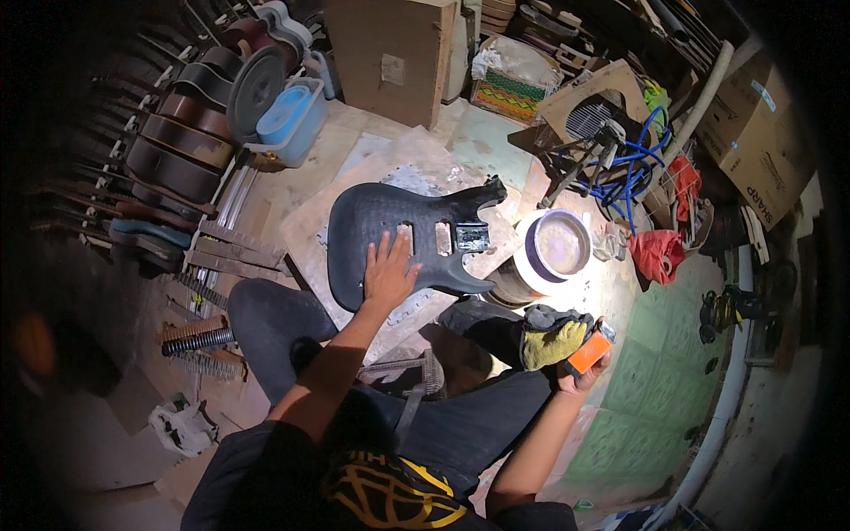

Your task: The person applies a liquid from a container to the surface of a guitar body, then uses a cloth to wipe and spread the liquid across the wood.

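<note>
Where the body (426,228) lies: flat on the pale surface (305,221), and from my distant seat I see it as a black guitar body with two cut-outs (444,239) near its middle.
Left hand (387,276): palm down on the body, fingers spread and almost straight, gripping nothing. If only this palm holds the body, I think a sideways push could make it turn.
Right hand (581,378): closed around the orange tool (588,353), well apart from the body. How firmly, I cannot tell; a loose hold could let the tool fall.
Orange tool: its exact kind is not clear to me. If it has a hard edge, careless contact could scratch the black face.
Lower horn (474,285): it points toward the round tub (529,249), just beside it. Should the body turn, the horn might knock there and be chipped.
Yellow-grey piece (555,343): next to the right hand; glove or cloth, I cannot say. It could catch the tool.
Left knee (273,314): near the surface, so a sudden movement could shake everything.
</note>
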### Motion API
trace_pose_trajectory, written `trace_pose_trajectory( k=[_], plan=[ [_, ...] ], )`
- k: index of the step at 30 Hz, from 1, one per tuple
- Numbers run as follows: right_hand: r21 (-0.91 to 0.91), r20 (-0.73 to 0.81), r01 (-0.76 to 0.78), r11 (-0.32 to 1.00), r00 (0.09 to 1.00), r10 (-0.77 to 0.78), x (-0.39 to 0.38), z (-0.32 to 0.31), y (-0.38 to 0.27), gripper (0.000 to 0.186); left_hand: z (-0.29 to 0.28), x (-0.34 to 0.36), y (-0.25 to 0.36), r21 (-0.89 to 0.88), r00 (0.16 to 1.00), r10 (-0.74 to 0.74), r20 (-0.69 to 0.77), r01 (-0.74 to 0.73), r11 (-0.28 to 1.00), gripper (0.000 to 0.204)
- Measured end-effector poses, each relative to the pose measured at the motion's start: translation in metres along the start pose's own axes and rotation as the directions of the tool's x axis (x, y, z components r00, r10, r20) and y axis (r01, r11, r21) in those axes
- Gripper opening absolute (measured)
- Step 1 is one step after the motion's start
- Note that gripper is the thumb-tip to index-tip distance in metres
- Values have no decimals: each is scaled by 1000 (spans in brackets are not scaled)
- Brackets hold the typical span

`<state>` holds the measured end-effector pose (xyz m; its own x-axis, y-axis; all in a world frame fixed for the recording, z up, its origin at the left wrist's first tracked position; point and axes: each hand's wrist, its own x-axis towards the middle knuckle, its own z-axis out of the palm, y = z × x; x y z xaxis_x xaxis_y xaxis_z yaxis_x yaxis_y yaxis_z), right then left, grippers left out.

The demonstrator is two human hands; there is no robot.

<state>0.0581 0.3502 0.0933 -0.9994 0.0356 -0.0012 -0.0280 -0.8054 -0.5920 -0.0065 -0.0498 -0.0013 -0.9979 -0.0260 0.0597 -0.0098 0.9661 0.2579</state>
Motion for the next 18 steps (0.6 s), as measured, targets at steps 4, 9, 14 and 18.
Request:
trace_pose_trajectory(
  k=[4, 9, 14, 18],
  plan=[
    [56, 6, -7, 998, 1000, 7, -12, -6, -3, 88, 14, -4, 28, 14, 997, -47, -67, 48, 999, 74],
    [130, -26, -15, 991, 999, 18, -14, 6, -1, 100, 30, -21, 107, -79, 948, 310, 69, -304, 949, 72],
    [132, -22, -1, 991, 1000, 4, -14, 8, 7, 96, 30, -15, 109, -185, 832, 542, 120, -518, 835, 73],
    [165, -88, -20, 986, 996, 35, -20, 10, 2, 93, 5, -1, 44, -33, 946, 279, 164, -278, 960, 74]
  ],
)
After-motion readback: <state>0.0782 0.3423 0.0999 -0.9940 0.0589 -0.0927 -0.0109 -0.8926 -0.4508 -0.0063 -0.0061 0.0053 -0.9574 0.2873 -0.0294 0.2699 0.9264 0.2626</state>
